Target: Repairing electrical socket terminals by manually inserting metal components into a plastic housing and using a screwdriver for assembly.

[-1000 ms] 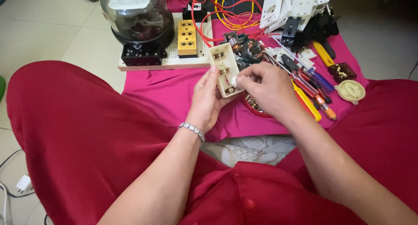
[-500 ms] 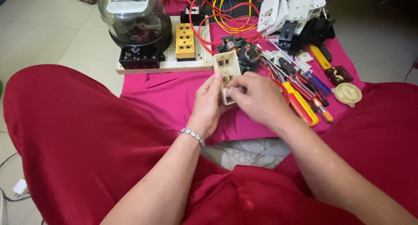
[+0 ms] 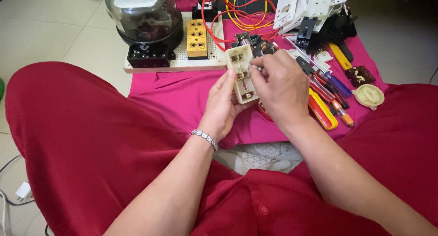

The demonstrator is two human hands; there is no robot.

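Note:
My left hand (image 3: 222,106) holds a cream plastic socket block (image 3: 242,75) upright from its left side and from behind, open back facing me with brass contacts showing. My right hand (image 3: 281,86) is at the block's right edge, its thumb and forefinger pinched on a small metal part (image 3: 255,68) near the block's upper half. Both hands hover over a pink cloth (image 3: 178,99) spread on the floor between my red-clad legs. A silver bracelet (image 3: 205,138) circles my left wrist.
Behind the hands a white perforated board (image 3: 180,62) carries a glass-domed electric meter (image 3: 143,17) and a yellow socket strip (image 3: 197,39). Red and yellow wires (image 3: 232,12), white switch plates (image 3: 301,5), screwdrivers and pliers (image 3: 326,97) and a round cream cover (image 3: 368,96) lie to the right.
The socket block has turned more upright in my left hand. My right hand's fingers have shifted up to its right edge and now pinch a small metal part.

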